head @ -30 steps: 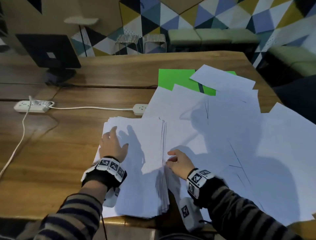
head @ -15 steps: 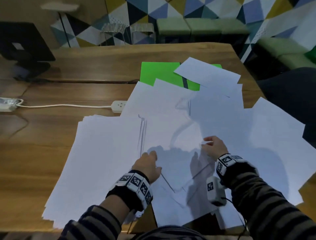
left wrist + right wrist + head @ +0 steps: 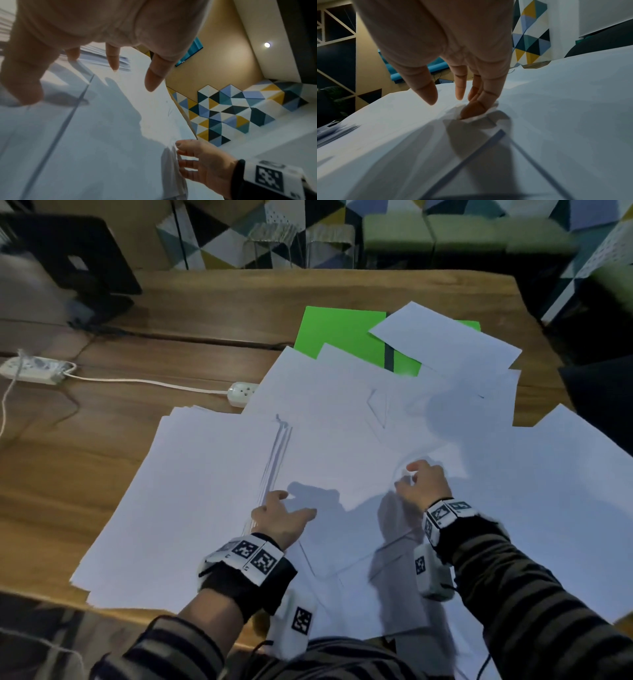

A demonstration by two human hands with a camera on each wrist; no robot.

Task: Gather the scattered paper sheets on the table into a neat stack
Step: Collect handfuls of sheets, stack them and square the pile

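Pinching up a loose white sheet (image 3: 359,474) w/ the right hand (image 3: 423,484), the person is working mid-spread: in the right wrist view a fingertip (image 3: 471,111) is digging into a crumpled fold of that sheet, so the hand is gripping paper, not just resting. The left hand (image 3: 281,517) is lying w/ fingers spread & fairly straight, holding nothing, right at the edge of the gathered stack (image 3: 191,491), which is sitting on the left part of the wooden surface (image 3: 51,474) w/ its edges fanned out. More loose sheets (image 3: 548,491) are lying overlapped to the right & far side, some over a green sheet (image 3: 335,333). The two hands are apart, w/ the pinched sheet between them.

To do this step well, prob. best to ease the pinch so the paper isn't creasing further, then slide the sheet flat toward the stack rather than lifting by a bunched spot. The left hand should be steadying the stack, else it may be fanning out more. Squaring the edges can wait till all sheets are in.
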